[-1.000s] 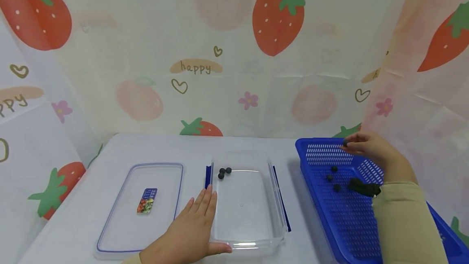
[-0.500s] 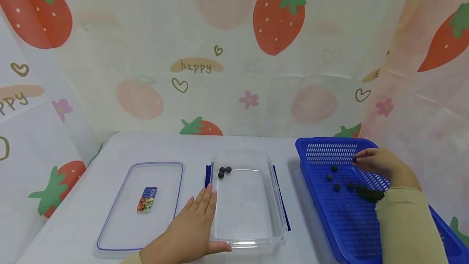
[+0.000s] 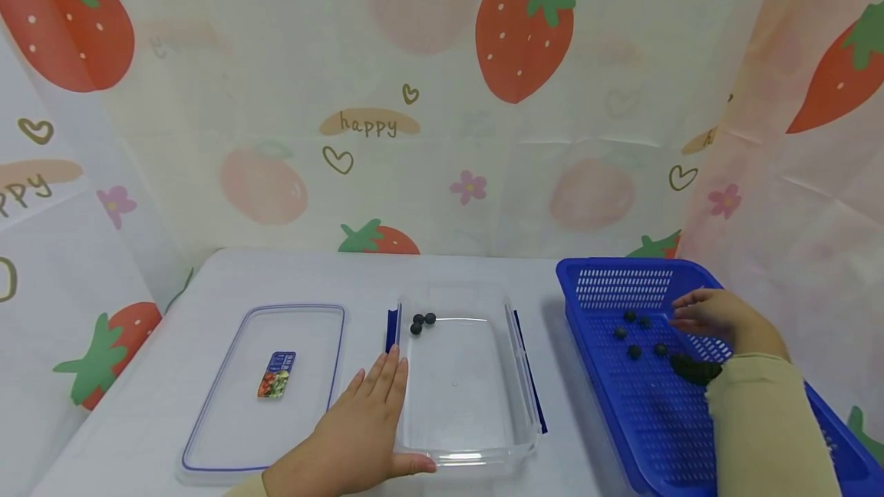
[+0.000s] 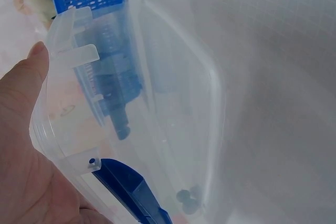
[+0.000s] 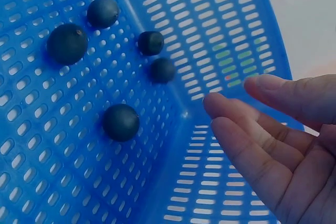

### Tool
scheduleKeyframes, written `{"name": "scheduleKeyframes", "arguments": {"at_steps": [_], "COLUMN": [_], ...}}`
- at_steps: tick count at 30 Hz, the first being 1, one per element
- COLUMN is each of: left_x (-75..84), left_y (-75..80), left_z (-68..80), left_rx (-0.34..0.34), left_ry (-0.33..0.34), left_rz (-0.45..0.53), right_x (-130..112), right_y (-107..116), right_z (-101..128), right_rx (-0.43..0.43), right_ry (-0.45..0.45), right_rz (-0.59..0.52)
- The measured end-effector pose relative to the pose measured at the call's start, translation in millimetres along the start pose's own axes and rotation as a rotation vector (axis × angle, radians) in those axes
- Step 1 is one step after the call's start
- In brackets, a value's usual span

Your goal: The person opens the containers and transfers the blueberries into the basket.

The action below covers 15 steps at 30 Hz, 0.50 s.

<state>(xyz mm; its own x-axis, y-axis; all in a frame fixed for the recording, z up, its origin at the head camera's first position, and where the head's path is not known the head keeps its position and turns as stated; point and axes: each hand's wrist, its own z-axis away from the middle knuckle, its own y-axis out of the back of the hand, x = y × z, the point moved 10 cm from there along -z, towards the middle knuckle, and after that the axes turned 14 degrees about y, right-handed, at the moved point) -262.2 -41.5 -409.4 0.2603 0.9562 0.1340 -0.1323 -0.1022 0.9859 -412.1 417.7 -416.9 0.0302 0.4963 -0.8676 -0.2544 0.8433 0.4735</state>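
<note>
My left hand (image 3: 359, 420) lies with straight fingers along the left side of a clear plastic storage box (image 3: 459, 390), its thumb at the front edge. Inside that box, near the far left corner, sit three small dark balls (image 3: 417, 329) that look like blueberries. Over the blue basket (image 3: 673, 436) my right hand (image 3: 721, 320) holds nothing; in the right wrist view its thumb and fingers (image 5: 241, 150) are spread apart. Several more dark balls (image 5: 121, 123) lie on the basket floor below the fingertips. A dark green lumpy thing (image 3: 691, 369) rests beside them, partly behind the sleeve.
Left of the box lies a clear lid (image 3: 235, 428) with a blue seal and a colourful label (image 3: 276, 375). Blue latches (image 3: 530, 374) hang out from the box's sides. A strawberry-print cloth (image 3: 442, 98) stands behind the white table (image 3: 366, 274).
My right hand has come down and let go of a dark ball, which now lies among the others in the basket. The left hand and the box have stayed still.
</note>
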Motion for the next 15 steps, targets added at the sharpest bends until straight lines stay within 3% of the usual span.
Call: {"name": "scheduleKeyframes", "arguments": {"at_steps": [15], "left_x": [-0.7], "left_y": [-1.5], "left_z": [-0.6], "left_rx": [-0.021], "left_ry": [0.006], "left_rz": [0.002], "right_x": [-2.4], "right_y": [3.6], "right_z": [3.2], "right_rx": [-0.002], "right_ry": [0.013], "right_rz": [-0.079]}}
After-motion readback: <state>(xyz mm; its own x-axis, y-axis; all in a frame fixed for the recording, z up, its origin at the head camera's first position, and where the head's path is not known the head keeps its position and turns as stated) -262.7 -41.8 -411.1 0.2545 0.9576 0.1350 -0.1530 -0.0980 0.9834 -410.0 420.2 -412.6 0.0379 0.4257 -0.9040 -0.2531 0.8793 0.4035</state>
